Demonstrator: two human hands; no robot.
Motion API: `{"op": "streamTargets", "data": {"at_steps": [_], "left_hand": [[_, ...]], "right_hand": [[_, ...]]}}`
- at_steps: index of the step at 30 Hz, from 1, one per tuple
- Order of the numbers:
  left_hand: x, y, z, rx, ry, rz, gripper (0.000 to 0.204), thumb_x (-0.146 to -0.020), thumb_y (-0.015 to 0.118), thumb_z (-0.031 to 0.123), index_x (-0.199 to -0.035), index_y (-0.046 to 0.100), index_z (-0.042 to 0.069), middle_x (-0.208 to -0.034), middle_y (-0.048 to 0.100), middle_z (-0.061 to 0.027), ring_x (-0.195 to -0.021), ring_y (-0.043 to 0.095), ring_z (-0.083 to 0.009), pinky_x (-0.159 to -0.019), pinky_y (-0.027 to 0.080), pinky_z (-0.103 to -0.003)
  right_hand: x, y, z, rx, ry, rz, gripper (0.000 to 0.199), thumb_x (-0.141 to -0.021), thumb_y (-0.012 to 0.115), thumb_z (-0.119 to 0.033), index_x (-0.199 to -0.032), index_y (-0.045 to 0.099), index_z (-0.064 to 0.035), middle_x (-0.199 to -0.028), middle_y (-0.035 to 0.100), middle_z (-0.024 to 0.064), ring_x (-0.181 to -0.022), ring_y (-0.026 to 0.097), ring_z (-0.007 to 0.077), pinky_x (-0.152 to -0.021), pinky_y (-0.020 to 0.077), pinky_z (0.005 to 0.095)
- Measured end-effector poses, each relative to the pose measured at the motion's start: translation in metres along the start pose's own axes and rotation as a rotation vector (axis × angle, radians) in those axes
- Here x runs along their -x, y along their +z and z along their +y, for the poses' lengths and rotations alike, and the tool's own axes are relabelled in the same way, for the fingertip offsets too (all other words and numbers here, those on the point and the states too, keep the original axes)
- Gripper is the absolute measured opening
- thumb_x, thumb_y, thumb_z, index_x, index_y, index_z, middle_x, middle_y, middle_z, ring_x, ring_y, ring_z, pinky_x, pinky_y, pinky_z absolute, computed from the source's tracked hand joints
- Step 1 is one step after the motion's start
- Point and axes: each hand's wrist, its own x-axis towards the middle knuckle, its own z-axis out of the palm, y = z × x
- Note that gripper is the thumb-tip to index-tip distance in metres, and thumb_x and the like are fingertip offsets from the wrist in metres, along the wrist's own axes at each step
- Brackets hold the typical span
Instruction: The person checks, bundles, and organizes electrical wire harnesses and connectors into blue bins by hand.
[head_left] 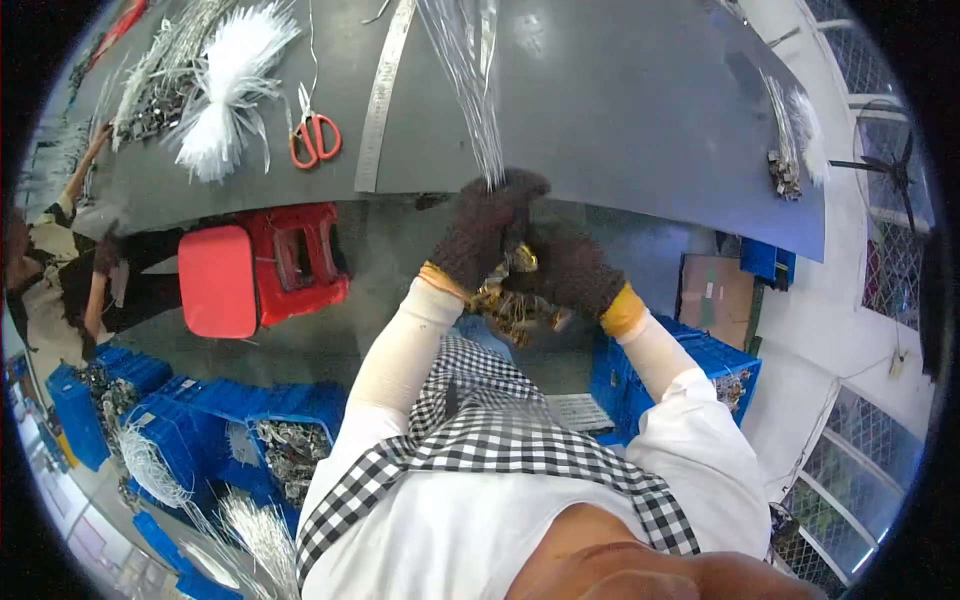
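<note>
Fingers (500, 205) of gloved left hand (480, 235) clamped on silvery wire bundle (470, 70) at near worktop (620, 110) edge; right hand (572, 270) clamped on brass-coloured metal parts (510, 305); orange scissors (315, 135) far left.

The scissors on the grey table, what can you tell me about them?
The scissors have orange loop handles and short silvery blades. They lie flat on the grey table, shut or nearly so, blades pointing away from the person and handles toward the table's near edge. They rest between a bundle of white strands and a long metal ruler. No hand touches them; both gloved hands are off to the right.
</note>
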Motion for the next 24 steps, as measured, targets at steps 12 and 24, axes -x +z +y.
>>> {"op": "streamTargets", "data": {"at_steps": [12,24], "left_hand": [[-0.019,0.041,-0.164,0.362,-0.787,0.176,0.032,-0.092,0.073,0.030,-0.106,0.068,0.001,-0.098,0.068,-0.0103,-0.077,0.064,-0.0215,-0.069,0.058,-0.032],[-0.023,-0.011,0.001,-0.721,0.200,-0.088,0.043,-0.095,0.063,0.027,-0.132,0.058,0.005,-0.117,0.066,-0.0237,-0.103,0.067,-0.0412,-0.087,0.055,-0.047]], "right_hand": [[-0.067,0.144,0.068,-0.205,-0.048,0.468,0.048,-0.098,0.056,-0.035,-0.133,0.058,-0.0011,-0.127,0.062,0.0271,-0.117,0.059,0.0445,-0.099,0.0480,0.0483],[-0.056,0.007,0.006,0.147,-0.018,0.753,0.050,-0.097,0.061,-0.028,-0.136,0.054,0.0019,-0.134,0.062,0.0216,-0.126,0.058,0.0378,-0.107,0.0471,0.0435]]}}
